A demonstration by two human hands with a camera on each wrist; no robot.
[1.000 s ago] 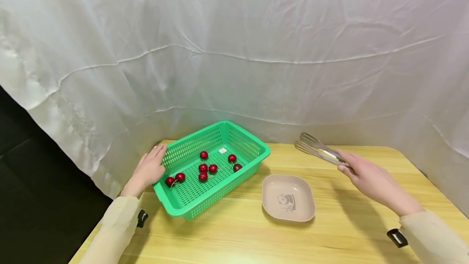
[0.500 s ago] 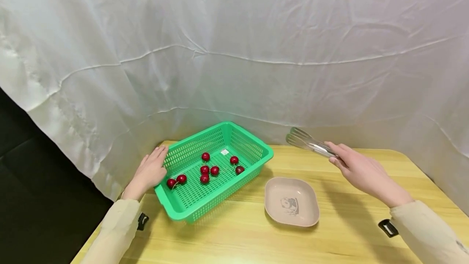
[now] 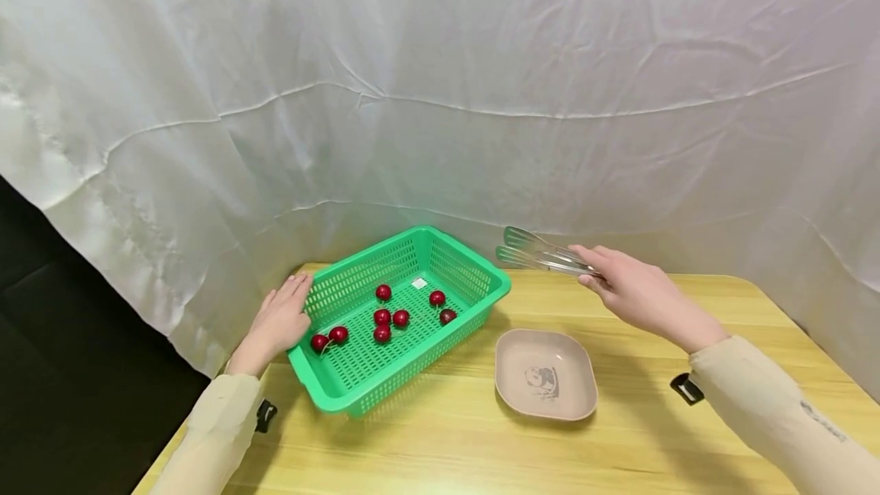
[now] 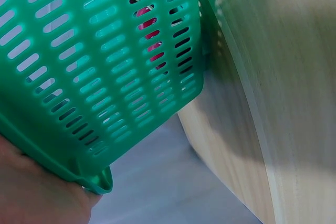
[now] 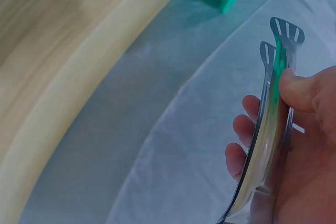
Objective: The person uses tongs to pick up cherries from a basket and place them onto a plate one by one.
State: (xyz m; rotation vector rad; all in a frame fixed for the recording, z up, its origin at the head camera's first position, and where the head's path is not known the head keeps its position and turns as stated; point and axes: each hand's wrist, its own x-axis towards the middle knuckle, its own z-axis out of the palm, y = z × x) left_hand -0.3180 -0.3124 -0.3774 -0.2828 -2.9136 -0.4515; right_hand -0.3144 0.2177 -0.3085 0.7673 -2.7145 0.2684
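In the head view my left hand (image 3: 275,327) holds the left rim of a green perforated plastic basket (image 3: 412,371). In the left wrist view the palm (image 4: 37,195) lies against the outside of that rim, its fingertips hidden. Several dark red cherries (image 3: 382,317) lie in the basket, one pair joined by stems (image 3: 328,343). My right hand (image 3: 635,289) grips metal tongs (image 3: 550,258), thumb on one arm and fingers on the other. The tongs' slotted ends stand apart with nothing between them, beside the basket's right corner and above the table.
A square pinkish-beige dish (image 3: 516,396) with a panda print sits right of the basket on the wooden table (image 3: 412,449). A pale cloth (image 3: 481,159) hangs behind the table and at its sides. A small white label (image 3: 418,283) lies on the basket floor.
My right hand has carried the tongs leftward and slightly up, from right of the dish toward the basket's right corner. The left hand, basket, cherries and dish hold their places.
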